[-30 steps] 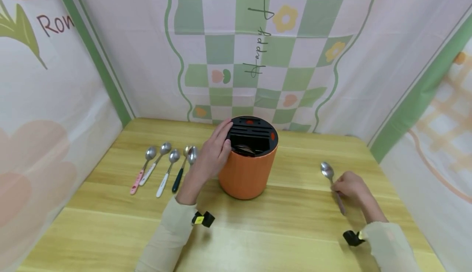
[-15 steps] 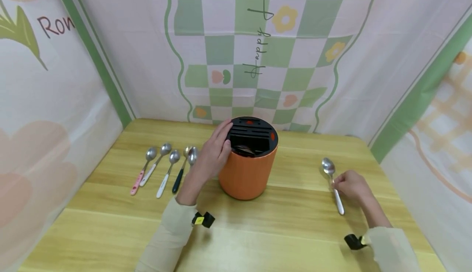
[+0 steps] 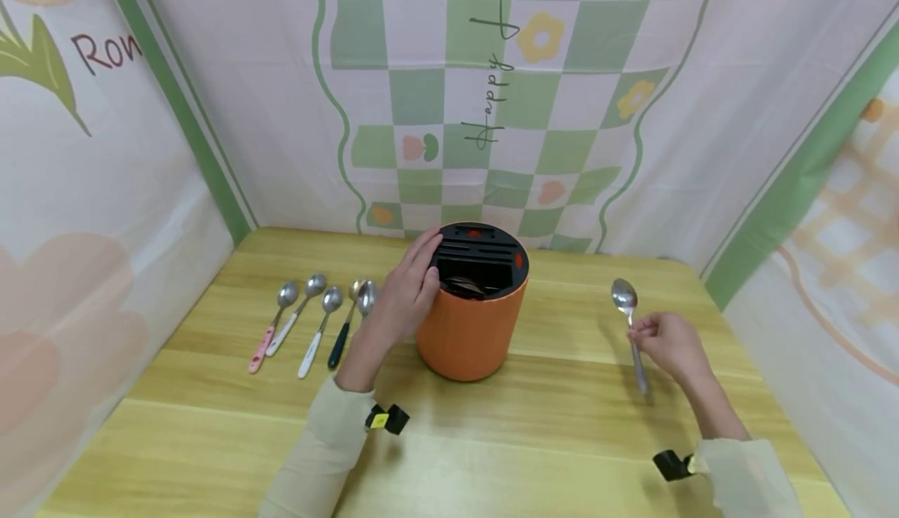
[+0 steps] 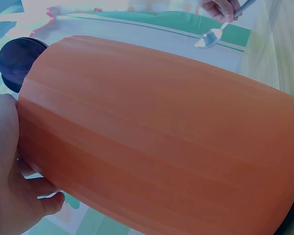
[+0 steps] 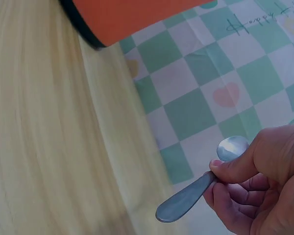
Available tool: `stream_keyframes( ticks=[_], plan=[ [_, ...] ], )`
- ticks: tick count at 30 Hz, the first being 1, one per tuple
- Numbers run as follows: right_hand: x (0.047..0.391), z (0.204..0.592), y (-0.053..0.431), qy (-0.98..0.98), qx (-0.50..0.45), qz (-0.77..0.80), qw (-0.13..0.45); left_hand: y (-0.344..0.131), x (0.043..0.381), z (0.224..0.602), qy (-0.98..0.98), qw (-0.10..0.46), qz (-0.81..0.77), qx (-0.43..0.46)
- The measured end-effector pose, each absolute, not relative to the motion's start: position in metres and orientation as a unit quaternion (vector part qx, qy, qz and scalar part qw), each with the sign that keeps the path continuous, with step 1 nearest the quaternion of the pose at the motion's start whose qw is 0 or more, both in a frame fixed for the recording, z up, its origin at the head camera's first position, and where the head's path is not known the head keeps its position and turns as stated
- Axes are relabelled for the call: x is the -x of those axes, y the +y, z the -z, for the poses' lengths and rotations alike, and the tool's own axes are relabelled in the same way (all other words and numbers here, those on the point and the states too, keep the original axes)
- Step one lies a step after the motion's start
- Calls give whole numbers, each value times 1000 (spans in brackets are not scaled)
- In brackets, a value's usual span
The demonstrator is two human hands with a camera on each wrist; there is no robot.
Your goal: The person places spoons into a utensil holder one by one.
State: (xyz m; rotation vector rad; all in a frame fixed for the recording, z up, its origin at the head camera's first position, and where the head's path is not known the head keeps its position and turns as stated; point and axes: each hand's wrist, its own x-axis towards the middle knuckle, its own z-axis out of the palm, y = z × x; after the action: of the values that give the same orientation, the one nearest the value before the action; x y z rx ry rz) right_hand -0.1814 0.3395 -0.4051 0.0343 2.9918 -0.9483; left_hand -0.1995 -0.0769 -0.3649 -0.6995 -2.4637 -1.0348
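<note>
In the head view, my left hand (image 3: pixel 403 296) rests against the left rim of an orange utensil holder (image 3: pixel 469 338) with a black slotted top. Its fingers lie fairly straight along that rim, also seen at the left edge of the left wrist view. My right hand (image 3: pixel 670 346) pinches a metal spoon (image 3: pixel 623 296) by its handle, right of the holder. Bowl up and away from me, the spoon hangs above the tabletop. The right wrist view shows thumb and fingers at the handle (image 5: pixel 185 198). Something shiny lies inside the holder's open compartment, mostly in shadow.
Several spoons lie left of the holder: one has a pink handle (image 3: pixel 262 349), others have white handles (image 3: pixel 309 354), and one is dark-handled (image 3: pixel 339 345). Another spoon (image 3: pixel 367 296) is partly behind my left hand. Patterned cloth (image 3: pixel 477 97) hangs behind the wooden table (image 3: pixel 548 440).
The spoon in my right hand has risen off the table and moved slightly away from me. My left hand and the utensil holder have stayed in place.
</note>
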Motion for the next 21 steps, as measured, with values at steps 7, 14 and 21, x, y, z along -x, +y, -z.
stream_keyframes(
  ticks=[7,14,21],
  plan=[
    [177,392,325,953,-1,300,-35,-77,199,366,-876,191,368,246],
    [170,381,312,953,1,301,-42,-76,197,365,-878,185,369,241],
    [167,371,304,954,7,293,-61,-76,198,365,-878,187,367,245]
  ],
)
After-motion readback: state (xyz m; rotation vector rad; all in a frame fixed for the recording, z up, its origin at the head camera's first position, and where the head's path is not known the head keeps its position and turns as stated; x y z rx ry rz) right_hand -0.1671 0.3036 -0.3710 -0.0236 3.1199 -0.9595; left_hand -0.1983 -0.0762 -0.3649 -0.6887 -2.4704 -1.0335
